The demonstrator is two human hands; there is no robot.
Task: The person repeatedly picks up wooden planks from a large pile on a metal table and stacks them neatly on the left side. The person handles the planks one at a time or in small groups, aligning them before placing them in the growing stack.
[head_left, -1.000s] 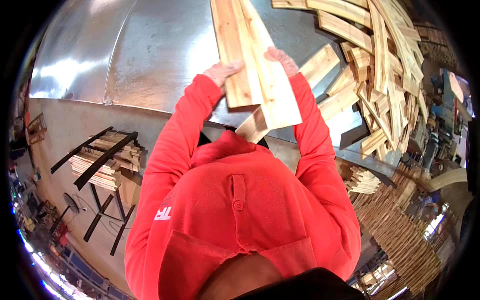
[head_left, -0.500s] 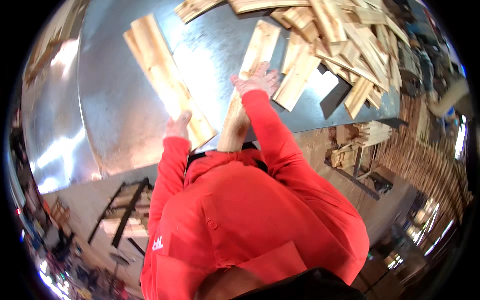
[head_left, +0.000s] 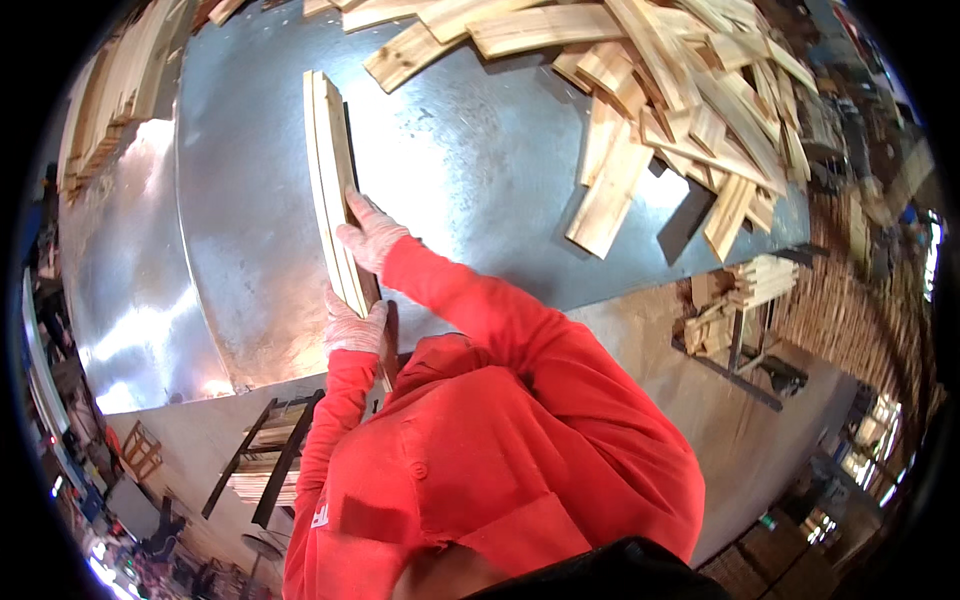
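Observation:
A few narrow wooden boards (head_left: 328,180) stand on their long edges, pressed side by side, on the metal tabletop (head_left: 260,190) in front of me. My left hand (head_left: 355,328) grips their near end, close to my body. Farther up, my right hand (head_left: 373,236) reaches across from the right and holds them along the right side, its fingers against the wood. How the left fingers wrap underneath is hidden. The boards' exact number is hard to make out.
A loose heap of boards (head_left: 665,110) covers the table's far right, with a board (head_left: 610,200) jutting toward me. Stacked boards (head_left: 125,80) stand at the far left. Below the table's near edge are a rack with wood (head_left: 270,455) at left and another (head_left: 745,310) at right.
The board under my right hand has been brought left to the one at my left hand. The boards, flat before, now stand on edge together, and both hands are on them.

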